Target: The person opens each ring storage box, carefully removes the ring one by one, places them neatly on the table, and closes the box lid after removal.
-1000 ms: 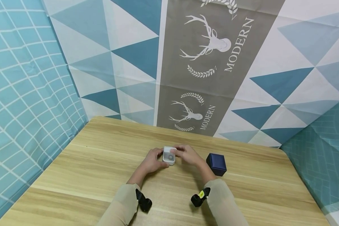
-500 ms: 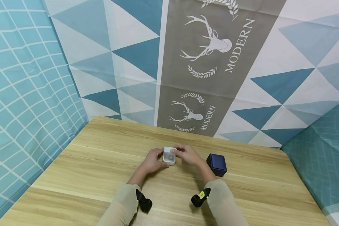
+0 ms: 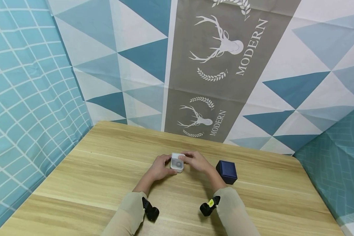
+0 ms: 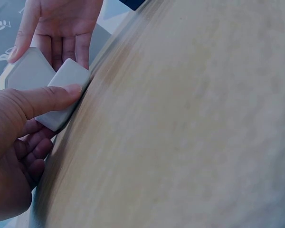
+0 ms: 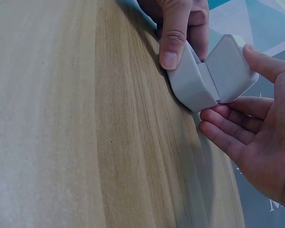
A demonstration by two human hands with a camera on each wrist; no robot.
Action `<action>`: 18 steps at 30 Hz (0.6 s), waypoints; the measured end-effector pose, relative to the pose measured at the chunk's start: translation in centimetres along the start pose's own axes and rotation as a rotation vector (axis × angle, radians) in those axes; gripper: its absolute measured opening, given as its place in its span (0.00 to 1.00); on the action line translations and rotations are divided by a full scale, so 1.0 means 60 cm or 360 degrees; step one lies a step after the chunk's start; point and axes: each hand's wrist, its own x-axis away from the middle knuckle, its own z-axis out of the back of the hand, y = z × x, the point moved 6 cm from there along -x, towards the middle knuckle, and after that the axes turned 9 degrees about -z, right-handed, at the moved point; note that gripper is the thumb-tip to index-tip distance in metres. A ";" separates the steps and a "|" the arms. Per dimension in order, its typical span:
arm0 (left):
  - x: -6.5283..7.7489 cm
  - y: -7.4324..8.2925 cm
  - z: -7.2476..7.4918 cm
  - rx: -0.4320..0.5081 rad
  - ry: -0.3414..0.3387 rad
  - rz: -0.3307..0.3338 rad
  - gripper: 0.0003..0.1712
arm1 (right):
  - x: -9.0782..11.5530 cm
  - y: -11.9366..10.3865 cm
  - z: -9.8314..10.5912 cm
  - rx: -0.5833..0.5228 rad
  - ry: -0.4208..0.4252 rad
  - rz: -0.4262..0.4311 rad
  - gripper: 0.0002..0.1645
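Note:
A small white hinged box (image 3: pixel 177 166), like a ring box, stands on the wooden table with its lid raised. Something round and greyish shows inside it, too small to make out. My left hand (image 3: pixel 159 167) grips the base (image 5: pixel 190 85), thumb along the front wall and fingers at the far side. The lid (image 5: pixel 232 71) is held by my right hand (image 3: pixel 196 160), its thumb on the lid's edge and its fingers behind, near the hinge. In the left wrist view the raised lid (image 4: pixel 31 71) leans back from the base.
A dark blue box (image 3: pixel 227 171) stands closed to the right of the white box, near my right forearm. Under both lies a wooden table (image 3: pixel 106 170). Patterned cloth (image 3: pixel 141 65) hangs behind and along the sides. A small black camera is strapped to each wrist.
Both hands keep their places on the white box, and its lid stays raised. The whole head view has shifted very slightly.

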 end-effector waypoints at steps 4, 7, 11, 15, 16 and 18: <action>0.000 0.000 -0.001 0.0003 -0.0001 -0.0002 0.39 | 0.021 -0.028 0.005 0.0004 -0.0017 0.0002 0.24; -0.001 0.001 0.000 -0.0001 0.0001 -0.0010 0.40 | 0.029 -0.038 0.007 0.0005 -0.0007 -0.0010 0.24; -0.001 0.001 0.001 -0.0002 -0.0004 0.0002 0.40 | 0.031 -0.040 0.008 0.0002 -0.0005 -0.0012 0.22; 0.000 0.002 0.001 -0.0006 -0.0005 0.0018 0.40 | 0.028 -0.037 0.008 -0.0010 -0.0015 0.0000 0.23; 0.000 0.002 0.001 -0.0007 -0.0005 0.0021 0.40 | 0.028 -0.037 0.007 -0.0015 -0.0019 0.0007 0.23; 0.001 0.003 0.001 -0.0017 -0.0003 0.0007 0.40 | 0.027 -0.036 0.007 -0.0029 -0.0028 0.0015 0.23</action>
